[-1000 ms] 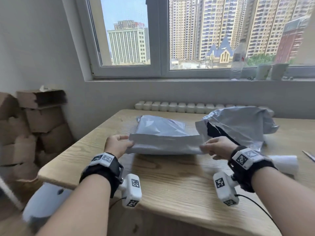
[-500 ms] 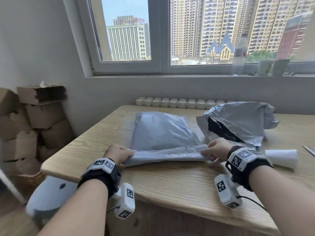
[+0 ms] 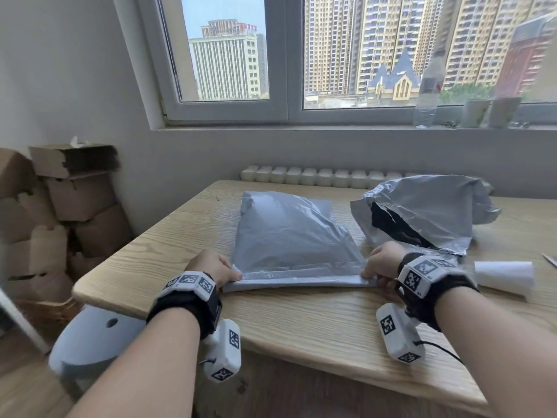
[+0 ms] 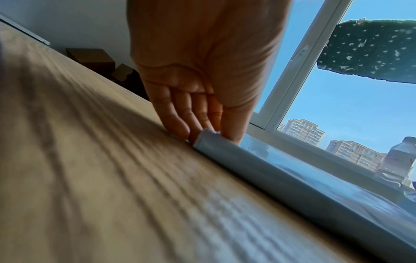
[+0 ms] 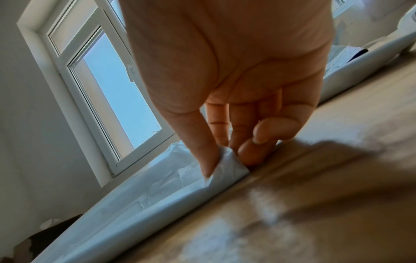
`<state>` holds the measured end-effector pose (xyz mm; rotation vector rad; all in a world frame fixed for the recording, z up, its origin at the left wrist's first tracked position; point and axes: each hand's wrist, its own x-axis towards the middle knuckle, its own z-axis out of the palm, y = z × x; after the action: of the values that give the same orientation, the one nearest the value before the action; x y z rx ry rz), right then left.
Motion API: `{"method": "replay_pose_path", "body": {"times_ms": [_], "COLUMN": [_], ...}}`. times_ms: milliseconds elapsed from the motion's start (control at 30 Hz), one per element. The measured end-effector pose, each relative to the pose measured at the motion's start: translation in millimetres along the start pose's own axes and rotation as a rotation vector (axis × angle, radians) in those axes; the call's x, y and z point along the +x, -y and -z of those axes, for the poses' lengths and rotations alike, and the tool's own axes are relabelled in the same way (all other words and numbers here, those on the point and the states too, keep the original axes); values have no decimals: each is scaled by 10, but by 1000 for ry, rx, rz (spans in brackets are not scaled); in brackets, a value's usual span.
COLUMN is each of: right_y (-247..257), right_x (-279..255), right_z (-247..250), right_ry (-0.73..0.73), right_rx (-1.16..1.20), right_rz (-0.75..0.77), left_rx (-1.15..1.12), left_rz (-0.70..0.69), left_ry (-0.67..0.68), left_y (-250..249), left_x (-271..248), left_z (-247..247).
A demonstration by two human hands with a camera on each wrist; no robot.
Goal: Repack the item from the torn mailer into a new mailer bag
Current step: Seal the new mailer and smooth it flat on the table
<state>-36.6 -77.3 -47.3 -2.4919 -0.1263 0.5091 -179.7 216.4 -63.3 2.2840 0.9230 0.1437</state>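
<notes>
The new grey mailer [image 3: 289,233] lies flat and bulging in the middle of the wooden table [image 3: 301,321]. Its flap [image 3: 295,279] is folded over along the near edge. My left hand [image 3: 233,274] pinches the flap's left corner, thumb on top; the left wrist view shows that hand [image 4: 202,133] at the end of the fold [image 4: 281,165]. My right hand [image 3: 366,273] pinches the right corner, and in the right wrist view its thumb and fingers [image 5: 227,160] squeeze the crumpled corner [image 5: 229,165]. The torn silver mailer [image 3: 428,212] lies crumpled at the back right, its dark inside showing.
A white paper roll [image 3: 503,277] lies right of my right wrist. A water bottle [image 3: 428,86] and cups [image 3: 474,113] stand on the windowsill. Cardboard boxes [image 3: 69,188] are stacked at the left wall. A grey stool [image 3: 90,339] sits below the table's near-left corner.
The flap, held up a second ago, has been folded down onto the bag. Both hands have dropped to the table with the flap's corners, and the mailer now lies flat.
</notes>
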Motion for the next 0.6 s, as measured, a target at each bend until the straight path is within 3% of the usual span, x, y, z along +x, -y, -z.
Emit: {"method": "replay_pose_path", "body": {"times_ms": [167, 367, 433, 500, 600], "right_y": [-19, 32, 52, 121, 316], "right_x": [34, 22, -63, -161, -212], "right_z": [1, -21, 48, 117, 94], "right_ry": [-4, -54, -80, -144, -271], "right_rx": [18, -178, -277, -339, -198], "right_rz": [-28, -55, -54, 0, 229], "left_rx": [-17, 200, 338, 327, 140], "left_rz": [6, 21, -19, -97, -227], "left_ry": [7, -36, -110, -142, -30], "left_y": [16, -25, -100, -281, -715], "left_x": [34, -8, -41, -52, -75], "left_z": [-5, 19, 81, 115, 2]}}
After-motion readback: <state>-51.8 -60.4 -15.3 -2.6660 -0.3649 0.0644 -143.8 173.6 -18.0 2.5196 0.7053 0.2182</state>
